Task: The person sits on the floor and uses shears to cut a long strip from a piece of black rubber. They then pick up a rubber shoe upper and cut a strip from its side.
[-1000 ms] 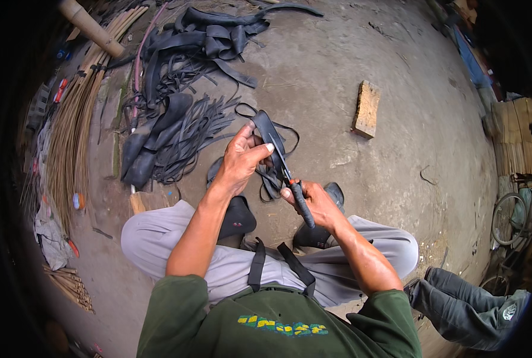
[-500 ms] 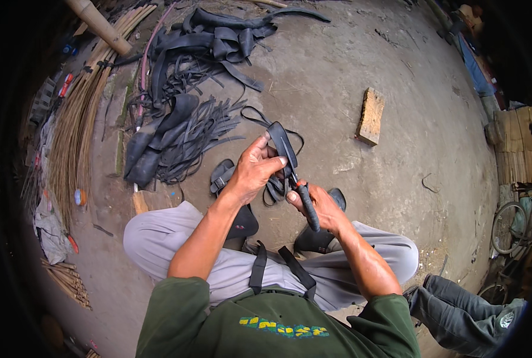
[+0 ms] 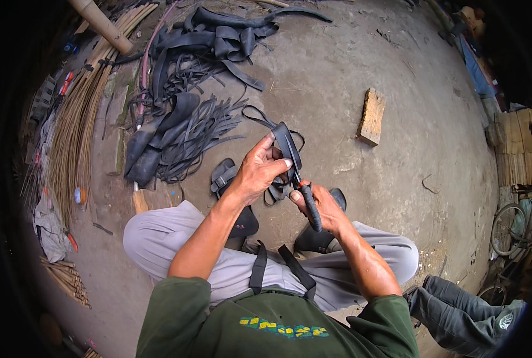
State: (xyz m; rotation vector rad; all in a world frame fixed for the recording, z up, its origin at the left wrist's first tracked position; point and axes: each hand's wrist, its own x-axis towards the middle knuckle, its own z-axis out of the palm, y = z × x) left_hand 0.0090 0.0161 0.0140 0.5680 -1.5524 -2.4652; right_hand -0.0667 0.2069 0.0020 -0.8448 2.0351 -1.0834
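Observation:
Between thumb and fingers, my left hand (image 3: 257,172) pinches a black rubber strip (image 3: 285,142) in front of my knees. My right hand (image 3: 324,207) is wrapped round scissors (image 3: 311,209) with a dark wrapped handle and a bit of orange near the pivot. Their blades lie along the strip, partly covered by the rubber and my left fingers, so how much is cut cannot be told. A thin loop of rubber (image 3: 257,112) trails beyond the strip, and more coiled rubber hangs below my left hand. Sandals are on my feet.
Cut rubber strips (image 3: 203,128) and larger rubber sheets (image 3: 218,39) lie heaped at the far left. Beside them run bundled thin sticks (image 3: 75,143) and a bamboo pole (image 3: 102,27). A wooden block (image 3: 371,117) rests on the floor to the right. Another person's trousered leg (image 3: 457,313) shows at lower right.
The rubber strip and the scissors have shifted slightly to the right, together with both hands. Both grips stay the same.

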